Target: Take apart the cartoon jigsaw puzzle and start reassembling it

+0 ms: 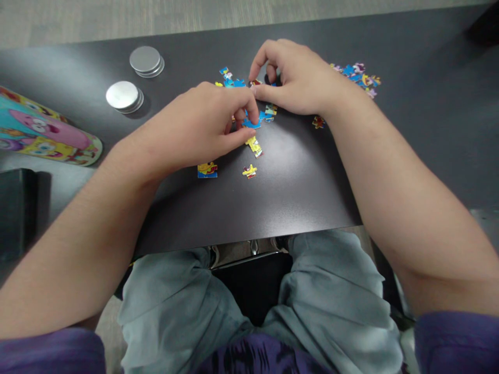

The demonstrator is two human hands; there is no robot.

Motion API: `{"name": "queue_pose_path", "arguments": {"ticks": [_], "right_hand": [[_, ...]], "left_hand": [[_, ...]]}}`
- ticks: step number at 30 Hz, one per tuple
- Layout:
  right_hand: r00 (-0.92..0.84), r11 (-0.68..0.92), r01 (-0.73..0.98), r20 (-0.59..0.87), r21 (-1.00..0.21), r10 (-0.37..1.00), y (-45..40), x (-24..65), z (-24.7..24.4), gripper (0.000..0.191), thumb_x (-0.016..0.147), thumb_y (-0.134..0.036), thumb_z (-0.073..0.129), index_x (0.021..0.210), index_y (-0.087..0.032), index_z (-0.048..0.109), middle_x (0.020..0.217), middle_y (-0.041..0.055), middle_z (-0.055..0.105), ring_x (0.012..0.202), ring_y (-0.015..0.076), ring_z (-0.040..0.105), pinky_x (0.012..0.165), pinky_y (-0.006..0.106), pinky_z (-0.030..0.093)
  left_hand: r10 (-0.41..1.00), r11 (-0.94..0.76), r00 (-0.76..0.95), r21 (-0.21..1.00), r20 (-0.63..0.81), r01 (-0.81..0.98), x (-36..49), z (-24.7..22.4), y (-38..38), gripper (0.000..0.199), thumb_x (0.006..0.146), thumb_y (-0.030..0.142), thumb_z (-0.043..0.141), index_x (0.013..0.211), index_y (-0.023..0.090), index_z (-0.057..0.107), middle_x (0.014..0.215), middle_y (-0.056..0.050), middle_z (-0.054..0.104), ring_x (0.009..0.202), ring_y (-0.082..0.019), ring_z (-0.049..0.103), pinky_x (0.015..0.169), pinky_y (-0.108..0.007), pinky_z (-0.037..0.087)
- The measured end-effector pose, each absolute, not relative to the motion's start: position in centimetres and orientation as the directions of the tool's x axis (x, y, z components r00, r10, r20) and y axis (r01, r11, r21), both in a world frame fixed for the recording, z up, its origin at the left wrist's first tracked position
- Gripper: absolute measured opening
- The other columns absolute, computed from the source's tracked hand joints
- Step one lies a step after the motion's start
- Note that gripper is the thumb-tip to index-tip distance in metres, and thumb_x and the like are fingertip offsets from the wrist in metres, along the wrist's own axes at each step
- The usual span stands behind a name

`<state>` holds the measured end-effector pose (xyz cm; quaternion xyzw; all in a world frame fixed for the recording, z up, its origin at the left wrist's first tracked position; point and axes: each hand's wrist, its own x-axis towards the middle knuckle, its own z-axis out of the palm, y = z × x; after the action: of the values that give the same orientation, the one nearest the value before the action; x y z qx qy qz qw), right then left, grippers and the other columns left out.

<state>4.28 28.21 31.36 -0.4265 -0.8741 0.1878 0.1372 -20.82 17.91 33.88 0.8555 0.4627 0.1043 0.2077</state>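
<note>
My right hand (294, 78) is closed in a pinch on a small, dark-red-patterned jigsaw puzzle piece (255, 82) at the far side of a loose group of pieces. Lower and to the left, my left hand (212, 122) has thumb and forefinger curled around a blue puzzle piece (251, 123) of a partly joined section. A yellow joined strip (254, 147) extends below its thumb. Blue pieces (234, 83) show behind the left knuckles; the left hand hides part of the group. Closer to me lie a yellow-and-blue corner section (207, 170) and a single yellow piece (250, 171).
A pile of loose puzzle pieces (358, 75) lies beyond my right wrist, with a reddish piece (318, 122) beside the forearm. Two stacks of round metal discs, one farther back (145, 59) and one nearer (122, 96), stand left. A cartoon-printed cylinder (47, 130) is at the left edge.
</note>
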Motion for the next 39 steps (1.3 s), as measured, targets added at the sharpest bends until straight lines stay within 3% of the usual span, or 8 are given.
{"name": "queue_pose_path", "arguments": {"ticks": [8,14,20,25,34,39], "right_hand": [[-0.591,0.561,0.695,0.086,-0.450,0.802,28.36,4.21,31.24,0.021,0.100,-0.057,0.076,0.109,-0.044,0.062,0.128,0.0066,0.082,0.134,0.0404,0.074,0.119,0.055,0.052],[-0.584,0.546,0.698,0.075,-0.464,0.809,27.97,4.07,31.55,0.022,0.098,-0.058,0.077,0.108,-0.045,0.061,0.125,0.0073,0.080,0.134,0.0419,0.074,0.120,0.056,0.052],[-0.588,0.550,0.668,0.098,-0.500,0.803,28.00,4.04,31.62,0.025,0.095,-0.055,0.078,0.101,-0.043,0.057,0.117,0.0095,0.076,0.136,0.0456,0.075,0.116,0.059,0.049],[-0.593,0.556,0.673,0.094,-0.488,0.800,27.83,4.03,31.54,0.023,0.098,-0.054,0.076,0.103,-0.042,0.056,0.124,0.0092,0.078,0.136,0.0433,0.076,0.117,0.058,0.050],[-0.572,0.537,0.713,0.070,-0.450,0.817,27.84,3.87,31.68,0.021,0.099,-0.056,0.074,0.108,-0.045,0.059,0.125,0.0074,0.081,0.137,0.0427,0.075,0.121,0.056,0.052],[-0.579,0.538,0.701,0.066,-0.469,0.813,27.86,4.07,31.64,0.021,0.101,-0.055,0.077,0.108,-0.045,0.061,0.128,0.0089,0.080,0.137,0.0434,0.075,0.122,0.058,0.051]], "left_hand": [[0.836,-0.491,0.548,0.439,-0.005,0.752,-20.62,33.98,17.86,0.045,0.104,0.067,0.058,0.128,0.036,0.080,0.111,-0.007,0.092,0.108,-0.038,0.082,0.101,-0.057,0.062],[0.834,-0.488,0.551,0.441,-0.018,0.754,-20.70,33.94,17.95,0.051,0.106,0.072,0.059,0.132,0.036,0.082,0.115,-0.008,0.092,0.107,-0.039,0.082,0.103,-0.058,0.062],[0.837,-0.489,0.547,0.435,-0.011,0.756,-20.77,33.79,17.94,0.048,0.104,0.073,0.060,0.130,0.039,0.082,0.103,-0.005,0.090,0.103,-0.039,0.079,0.097,-0.056,0.060],[0.841,-0.479,0.540,0.424,-0.028,0.768,-20.53,34.01,17.84,0.051,0.104,0.071,0.058,0.131,0.035,0.082,0.117,-0.008,0.093,0.102,-0.039,0.082,0.099,-0.058,0.060],[0.833,-0.494,0.553,0.455,0.004,0.741,-20.61,33.94,17.85,0.043,0.104,0.070,0.061,0.125,0.039,0.082,0.103,-0.006,0.089,0.103,-0.039,0.079,0.098,-0.057,0.060],[0.830,-0.502,0.558,0.454,0.012,0.736,-20.72,33.87,17.88,0.044,0.104,0.069,0.061,0.126,0.038,0.082,0.107,-0.006,0.091,0.103,-0.038,0.079,0.098,-0.056,0.061]]}}
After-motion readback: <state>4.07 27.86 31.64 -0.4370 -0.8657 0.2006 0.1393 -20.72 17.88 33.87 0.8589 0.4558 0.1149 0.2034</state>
